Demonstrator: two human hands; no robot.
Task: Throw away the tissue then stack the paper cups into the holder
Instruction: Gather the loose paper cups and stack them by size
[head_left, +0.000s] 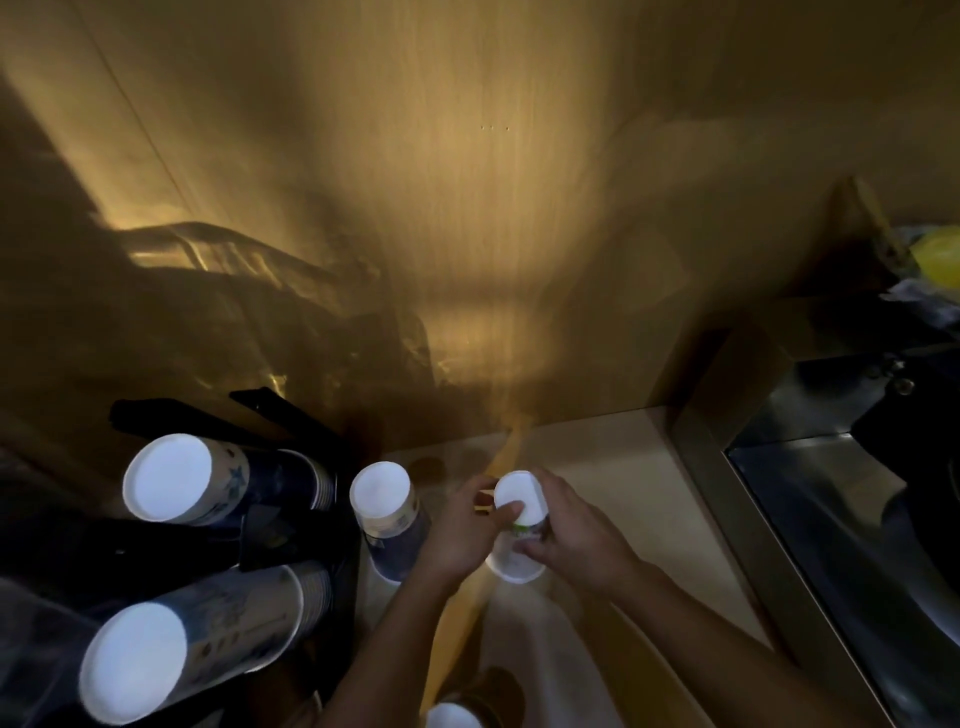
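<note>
Cups (171, 480) stacked upside down fill the dark holder (291, 540) at left, its frame lost in shadow, another stack (387, 512) just beside it on the counter (639, 493), then left hand (462, 530) and right hand (571, 535) both wrapped around one inverted cup (519, 506), its rim part hidden.

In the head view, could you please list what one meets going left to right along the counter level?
Cup stacks in the black holder → upside-down cup stack on the counter → left hand → held white cup → right hand → metal sink.
</note>
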